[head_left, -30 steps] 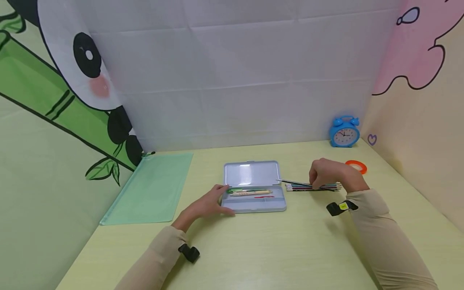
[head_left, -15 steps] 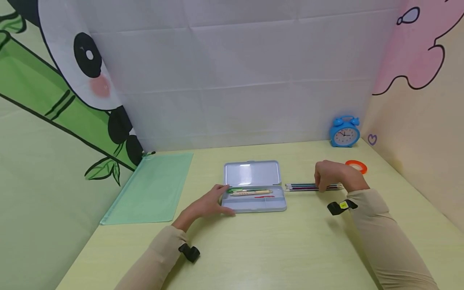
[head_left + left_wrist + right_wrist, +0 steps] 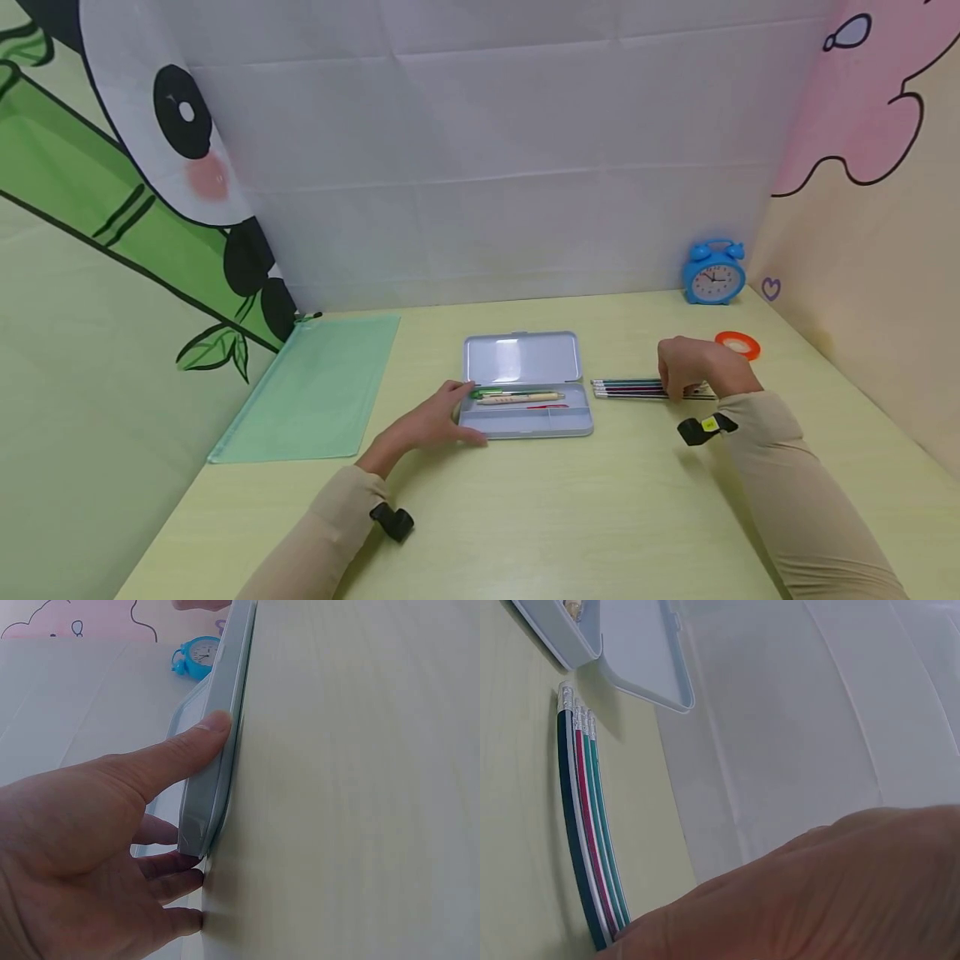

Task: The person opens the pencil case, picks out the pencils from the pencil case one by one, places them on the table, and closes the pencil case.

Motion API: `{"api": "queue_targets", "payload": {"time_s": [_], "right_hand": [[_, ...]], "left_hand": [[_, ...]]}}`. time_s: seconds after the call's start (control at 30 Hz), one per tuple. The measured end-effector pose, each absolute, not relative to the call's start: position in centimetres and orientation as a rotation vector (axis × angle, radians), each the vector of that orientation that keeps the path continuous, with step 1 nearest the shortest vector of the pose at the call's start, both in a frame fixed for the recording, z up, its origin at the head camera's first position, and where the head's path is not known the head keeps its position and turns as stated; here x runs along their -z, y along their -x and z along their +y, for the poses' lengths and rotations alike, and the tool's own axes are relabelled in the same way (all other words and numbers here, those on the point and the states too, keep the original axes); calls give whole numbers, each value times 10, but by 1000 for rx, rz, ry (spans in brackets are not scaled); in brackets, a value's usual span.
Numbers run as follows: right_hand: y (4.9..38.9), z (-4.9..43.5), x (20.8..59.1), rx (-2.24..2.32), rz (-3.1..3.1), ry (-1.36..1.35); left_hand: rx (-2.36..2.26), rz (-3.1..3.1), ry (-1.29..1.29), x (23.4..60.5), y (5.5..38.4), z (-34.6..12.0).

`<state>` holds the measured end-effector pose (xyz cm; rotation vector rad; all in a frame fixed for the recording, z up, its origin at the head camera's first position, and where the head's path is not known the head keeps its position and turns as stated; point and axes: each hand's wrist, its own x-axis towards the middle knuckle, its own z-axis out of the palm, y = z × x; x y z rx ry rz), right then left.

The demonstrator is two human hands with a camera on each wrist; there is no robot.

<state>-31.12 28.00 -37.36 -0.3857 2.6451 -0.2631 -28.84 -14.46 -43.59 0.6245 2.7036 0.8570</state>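
Observation:
A pale blue-grey metal pencil case [image 3: 573,423] lies with its lid [image 3: 483,358] raised at the back. My left hand [image 3: 431,419] grips its left end; in the left wrist view the thumb [image 3: 195,746] presses the front wall and the fingers reach round the corner. Inside lie a green pen [image 3: 487,392], a beige pen [image 3: 517,400] and a thin red item [image 3: 547,407]. Right of the case, several striped pencils [image 3: 626,388] lie side by side, eraser ends toward it. My right hand [image 3: 690,365] pinches the nearest dark pencil [image 3: 571,795] near its far end; its fingertips are hidden.
A blue alarm clock [image 3: 714,273] stands at the back right corner. An orange tape ring [image 3: 738,345] lies just behind my right wrist. A mint green mesh pouch [image 3: 315,392] lies flat on the left. A cloth backdrop [image 3: 487,167] closes off the table's back edge.
The dark pencil, held tilted above the others a second ago, now lies down along the near side of the row. My right hand shifts slightly right. The left hand and case stay put.

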Motion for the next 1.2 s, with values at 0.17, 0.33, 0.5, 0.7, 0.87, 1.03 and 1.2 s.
{"api": "queue_targets", "payload": {"time_s": [0.17,0.33,0.5,0.7,0.87,1.03,1.2], "right_hand": [[313,278,376,236,2656,399],[315,276,376,207,2666,398],[316,275,378,177,2671,398],[317,274,379,156,2676,420],[317,274,379,144,2676,422],[317,275,379,146,2682,414],[318,276,380,170,2685,415]], "left_hand": [[-852,2705,-623,437,289,-145],[-850,2706,-619,437,290,-145],[-852,2703,-620,437,289,-146],[-863,2697,-628,436,288,-146],[-860,2698,-625,435,287,-145],[-848,2703,-617,435,288,-145],[-847,2701,-613,436,289,-145]]}}
